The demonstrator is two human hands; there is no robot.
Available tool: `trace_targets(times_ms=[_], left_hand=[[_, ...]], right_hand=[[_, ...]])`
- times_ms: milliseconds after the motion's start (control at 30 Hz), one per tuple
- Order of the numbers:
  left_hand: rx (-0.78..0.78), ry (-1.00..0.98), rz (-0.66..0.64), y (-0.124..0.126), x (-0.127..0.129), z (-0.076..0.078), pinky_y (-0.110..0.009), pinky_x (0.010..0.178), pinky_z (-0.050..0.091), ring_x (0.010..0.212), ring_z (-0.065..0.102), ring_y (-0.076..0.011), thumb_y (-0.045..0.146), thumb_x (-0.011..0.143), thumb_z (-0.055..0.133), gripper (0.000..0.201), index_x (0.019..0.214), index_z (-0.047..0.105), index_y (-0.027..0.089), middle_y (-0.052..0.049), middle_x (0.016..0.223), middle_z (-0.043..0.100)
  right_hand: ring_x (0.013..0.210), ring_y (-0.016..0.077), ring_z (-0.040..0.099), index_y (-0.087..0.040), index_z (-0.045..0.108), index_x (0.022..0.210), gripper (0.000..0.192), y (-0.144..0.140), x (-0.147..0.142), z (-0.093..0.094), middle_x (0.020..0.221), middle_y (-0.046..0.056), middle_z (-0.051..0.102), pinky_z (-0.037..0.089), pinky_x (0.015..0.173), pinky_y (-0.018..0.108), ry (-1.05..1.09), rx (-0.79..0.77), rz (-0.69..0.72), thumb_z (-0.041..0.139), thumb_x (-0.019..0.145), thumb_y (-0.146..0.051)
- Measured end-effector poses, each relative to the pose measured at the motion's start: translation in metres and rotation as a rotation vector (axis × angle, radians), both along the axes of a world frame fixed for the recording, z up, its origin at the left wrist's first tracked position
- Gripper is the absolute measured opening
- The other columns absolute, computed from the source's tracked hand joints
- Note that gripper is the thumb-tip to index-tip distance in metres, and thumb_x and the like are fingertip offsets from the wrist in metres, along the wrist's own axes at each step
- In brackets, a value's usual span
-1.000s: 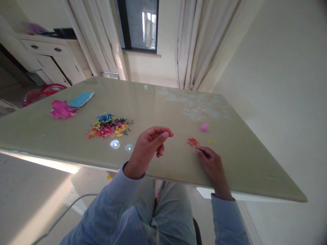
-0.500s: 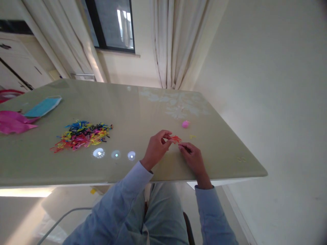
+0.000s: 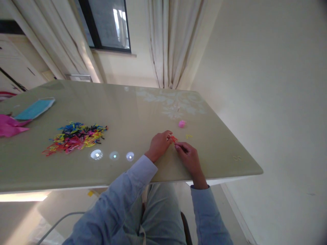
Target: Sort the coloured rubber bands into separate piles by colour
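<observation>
A small bunch of red-orange rubber bands (image 3: 174, 139) sticks out from the pinched fingertips of my left hand (image 3: 158, 145), just above the tabletop. My right hand (image 3: 189, 157) is closed in a pinch right beside the bunch, its thumb and forefinger pressed together. Whatever lies between those right fingertips is too small to make out. Slightly beyond my right hand lie a few thin yellow bands (image 3: 189, 136). Farther back sits a small round pink object (image 3: 182, 124).
A loose heap of multicoloured bands (image 3: 76, 137) lies to the left on the glossy table (image 3: 122, 109). Past it are a blue face mask (image 3: 35, 109) and a pink cloth or bag (image 3: 11, 126). The table's right edge runs close to a wall (image 3: 268, 85).
My left hand has turned slightly and covers more of the red bunch. My right hand stays pinched near it. The whole view has shifted a little.
</observation>
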State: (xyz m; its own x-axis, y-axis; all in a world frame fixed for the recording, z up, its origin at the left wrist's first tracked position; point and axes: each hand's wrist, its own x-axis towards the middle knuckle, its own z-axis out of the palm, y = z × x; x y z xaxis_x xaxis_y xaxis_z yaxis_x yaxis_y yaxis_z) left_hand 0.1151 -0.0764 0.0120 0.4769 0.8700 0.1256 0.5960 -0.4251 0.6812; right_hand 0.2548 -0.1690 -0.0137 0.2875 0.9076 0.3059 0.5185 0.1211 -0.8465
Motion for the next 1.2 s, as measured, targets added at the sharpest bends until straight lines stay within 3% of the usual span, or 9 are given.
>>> trace_targets(times_ms=[133,267,400,533,700,867,1000,1100,1200], left_hand=[[0.035,-0.034,0.012,0.0,-0.006,0.001,-0.035,0.097,0.047,0.107,0.067,-0.0228,0.02,0.089,0.058,0.032,0.12,0.066,0.019,-0.006,0.114,0.073],[0.09,-0.104,-0.003,-0.003,-0.027,0.002,-0.034,0.089,0.05,0.089,0.068,-0.02,0.02,0.088,0.058,0.028,0.113,0.069,0.019,-0.006,0.11,0.074],[0.129,-0.089,-0.004,-0.009,-0.069,0.001,-0.031,0.079,0.05,0.068,0.063,-0.015,0.022,0.088,0.056,0.024,0.107,0.071,0.019,-0.006,0.103,0.075],[0.141,-0.089,0.094,-0.016,-0.12,-0.004,-0.029,0.071,0.048,0.062,0.06,-0.014,0.027,0.089,0.054,0.024,0.104,0.071,0.019,-0.005,0.093,0.075],[0.053,-0.21,0.202,-0.026,-0.166,-0.015,-0.026,0.067,0.047,0.065,0.062,-0.0145,0.029,0.086,0.055,0.023,0.096,0.072,0.017,-0.004,0.08,0.073],[-0.103,-0.438,0.227,-0.03,-0.174,-0.023,-0.024,0.061,0.047,0.065,0.062,-0.014,0.033,0.087,0.055,0.025,0.093,0.072,0.015,-0.004,0.078,0.072],[-0.055,-0.374,0.184,-0.029,-0.171,-0.023,-0.026,0.068,0.047,0.071,0.062,-0.0148,0.027,0.087,0.055,0.022,0.094,0.072,0.016,-0.005,0.085,0.073],[-0.021,-0.312,0.159,-0.03,-0.17,-0.02,-0.028,0.073,0.047,0.072,0.062,-0.0154,0.025,0.088,0.055,0.021,0.095,0.073,0.017,-0.005,0.087,0.074],[-0.018,-0.297,0.142,-0.032,-0.17,-0.019,-0.028,0.076,0.047,0.074,0.062,-0.016,0.024,0.088,0.055,0.021,0.097,0.072,0.018,-0.005,0.089,0.074]], right_hand=[[0.082,0.0202,0.067,-0.018,0.076,0.094,0.025,0.0,0.0,0.002,0.092,0.008,0.075,0.051,0.074,0.031,0.001,-0.009,0.003,0.061,0.086,-0.037],[0.083,0.0213,0.067,-0.019,0.076,0.092,0.027,-0.001,-0.001,0.005,0.092,0.009,0.075,0.052,0.075,0.033,0.005,-0.023,-0.006,0.061,0.085,-0.04],[0.082,0.0219,0.067,-0.019,0.075,0.091,0.03,0.0,0.0,0.005,0.091,0.009,0.075,0.052,0.075,0.034,0.004,-0.034,-0.018,0.061,0.084,-0.043],[0.083,0.0228,0.068,-0.018,0.075,0.091,0.032,0.001,0.002,0.003,0.093,0.01,0.075,0.052,0.077,0.035,-0.026,-0.051,-0.014,0.062,0.083,-0.046],[0.083,0.024,0.068,-0.019,0.076,0.091,0.034,0.003,0.007,0.0,0.093,0.01,0.076,0.053,0.077,0.037,-0.085,-0.076,-0.015,0.063,0.081,-0.049],[0.081,0.0248,0.069,-0.021,0.077,0.087,0.034,0.003,0.007,0.001,0.091,0.01,0.076,0.055,0.076,0.038,-0.103,-0.064,-0.021,0.066,0.078,-0.051],[0.069,0.0216,0.067,-0.022,0.076,0.087,0.03,0.009,-0.018,0.01,0.082,0.007,0.075,0.055,0.065,0.034,-0.093,-0.026,0.014,0.067,0.079,-0.049],[0.06,0.0179,0.063,-0.022,0.075,0.087,0.027,0.023,-0.059,0.028,0.074,0.005,0.071,0.052,0.059,0.031,-0.114,0.006,0.175,0.065,0.083,-0.047],[0.067,0.0171,0.063,-0.021,0.074,0.09,0.026,0.048,-0.108,0.049,0.077,0.005,0.07,0.052,0.065,0.03,-0.174,0.061,0.343,0.061,0.087,-0.044]])
